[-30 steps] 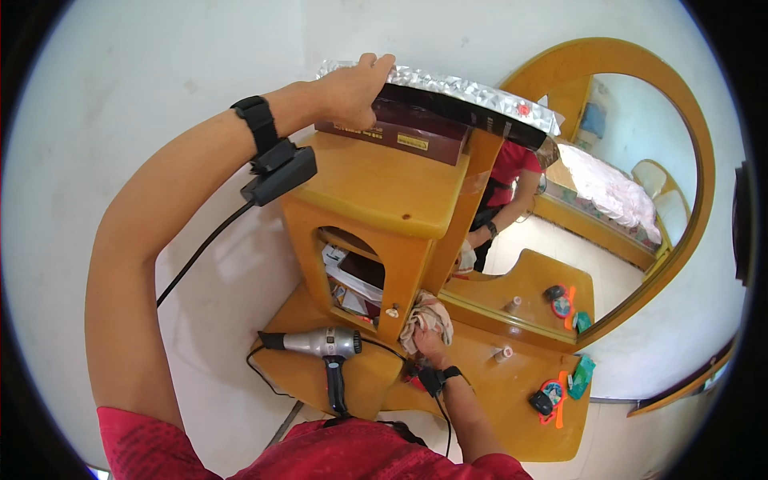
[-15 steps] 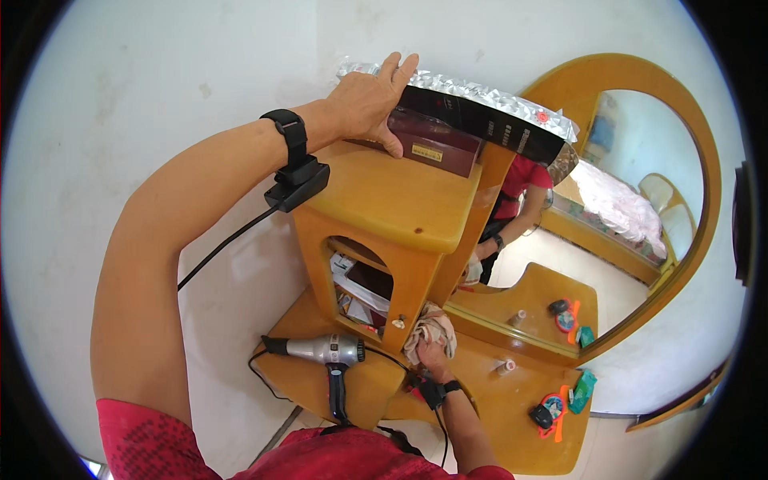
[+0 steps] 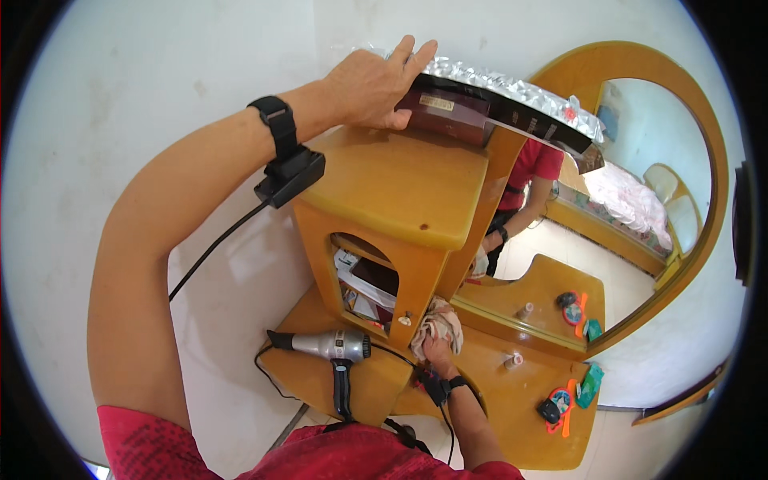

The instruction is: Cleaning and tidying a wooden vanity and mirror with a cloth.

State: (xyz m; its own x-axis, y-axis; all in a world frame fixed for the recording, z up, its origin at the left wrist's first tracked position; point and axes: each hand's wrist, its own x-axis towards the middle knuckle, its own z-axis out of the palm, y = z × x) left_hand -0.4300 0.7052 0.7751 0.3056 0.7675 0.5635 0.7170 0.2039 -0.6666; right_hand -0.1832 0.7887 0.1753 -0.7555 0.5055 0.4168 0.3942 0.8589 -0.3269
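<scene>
My left hand [image 3: 372,86] reaches up to the top of the wooden cabinet [image 3: 384,180]. Its fingers lie over a long black box with a crinkled silver top [image 3: 512,88], the thumb at the front of a dark red box [image 3: 448,116] beneath it. These boxes lean back toward the wall, and the hand covers their left end. Lower down, my right hand [image 3: 438,352] is closed on a crumpled beige-and-pink cloth [image 3: 440,322]. The cloth is bunched on the dresser surface, against the cabinet's lower right corner.
A silver hair dryer [image 3: 324,346] with a black handle lies at the cabinet's foot. An oval mirror [image 3: 714,192] rises at the right. On the dresser top [image 3: 488,400] are a small pale bottle [image 3: 514,362], an orange-and-blue toy [image 3: 562,400] and a green packet [image 3: 590,386].
My left hand has moved up and right; the dark red and black boxes have shifted back and tilted with it. My right hand stays at the cabinet corner with the cloth.
</scene>
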